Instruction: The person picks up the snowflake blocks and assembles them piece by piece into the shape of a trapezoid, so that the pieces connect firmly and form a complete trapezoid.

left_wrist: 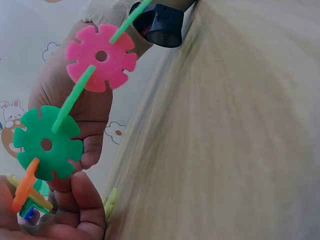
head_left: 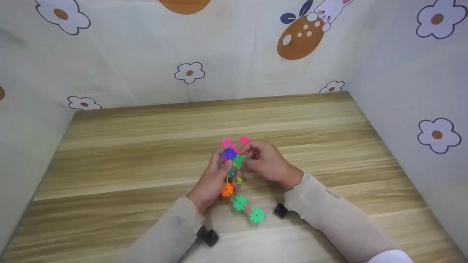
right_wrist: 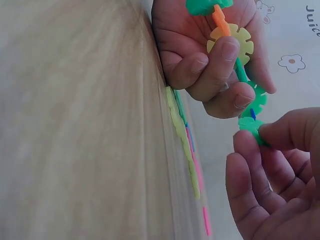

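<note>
In the head view my left hand (head_left: 214,179) grips a chain of notched plastic discs. A blue disc (head_left: 229,153) shows at its fingertips, and an orange disc (head_left: 227,189) and a green end disc (head_left: 256,215) trail toward me. The left wrist view has a pink disc (left_wrist: 101,75) joined edgewise to a dark green disc (left_wrist: 37,125). My right hand (head_left: 268,162), close beside the left, pinches a small green disc (right_wrist: 250,125) between thumb and finger. That piece meets a blue one at another green disc (right_wrist: 259,100). Left fingers curl around a yellow disc (right_wrist: 243,42).
Loose pink discs (head_left: 244,140) lie on the wooden table (head_left: 146,146) just beyond the hands. A yellow disc (right_wrist: 182,135) lies flat on the tabletop. Black wrist devices (head_left: 208,236) sit below each sleeve. Patterned walls (head_left: 234,47) border the back and sides.
</note>
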`<state>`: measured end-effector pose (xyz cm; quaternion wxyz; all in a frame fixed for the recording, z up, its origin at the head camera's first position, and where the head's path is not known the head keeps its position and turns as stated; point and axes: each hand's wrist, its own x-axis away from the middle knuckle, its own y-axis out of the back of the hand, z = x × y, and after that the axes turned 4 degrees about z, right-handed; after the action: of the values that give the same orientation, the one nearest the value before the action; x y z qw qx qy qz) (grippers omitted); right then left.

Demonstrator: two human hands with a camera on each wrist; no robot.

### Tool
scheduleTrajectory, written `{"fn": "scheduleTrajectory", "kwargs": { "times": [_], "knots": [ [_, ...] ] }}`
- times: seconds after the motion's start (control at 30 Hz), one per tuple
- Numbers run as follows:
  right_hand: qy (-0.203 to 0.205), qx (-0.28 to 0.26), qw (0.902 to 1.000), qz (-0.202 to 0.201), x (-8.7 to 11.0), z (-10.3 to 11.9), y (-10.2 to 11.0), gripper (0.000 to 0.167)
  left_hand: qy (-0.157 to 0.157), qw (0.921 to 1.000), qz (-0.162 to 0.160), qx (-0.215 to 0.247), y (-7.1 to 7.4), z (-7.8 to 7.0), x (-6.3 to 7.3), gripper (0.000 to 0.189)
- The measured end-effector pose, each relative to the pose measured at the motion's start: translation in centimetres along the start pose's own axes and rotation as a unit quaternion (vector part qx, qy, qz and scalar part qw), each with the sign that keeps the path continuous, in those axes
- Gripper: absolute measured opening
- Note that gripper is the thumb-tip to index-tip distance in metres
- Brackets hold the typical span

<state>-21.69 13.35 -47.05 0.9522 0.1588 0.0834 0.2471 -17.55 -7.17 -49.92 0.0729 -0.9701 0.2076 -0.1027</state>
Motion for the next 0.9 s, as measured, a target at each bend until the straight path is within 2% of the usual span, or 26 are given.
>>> {"fn": "scheduleTrajectory", "kwargs": {
  "times": [0.33,0.67,0.9],
  "knots": [
    [0.002,0.026,0.9997,0.000,0.07,0.12,0.10,0.017,-0.002,1.0000,-0.001,-0.004,-0.05,0.06,-0.03,0.045],
    [0.014,-0.015,0.9983,0.055,0.10,0.01,-0.09,0.019,-0.008,0.9999,0.008,0.000,-0.07,-0.12,-0.05,0.045],
    [0.005,-0.035,0.9970,0.070,0.06,0.01,0.02,0.018,-0.014,0.9998,0.014,-0.008,-0.05,-0.05,-0.05,0.046]
  ]
}}
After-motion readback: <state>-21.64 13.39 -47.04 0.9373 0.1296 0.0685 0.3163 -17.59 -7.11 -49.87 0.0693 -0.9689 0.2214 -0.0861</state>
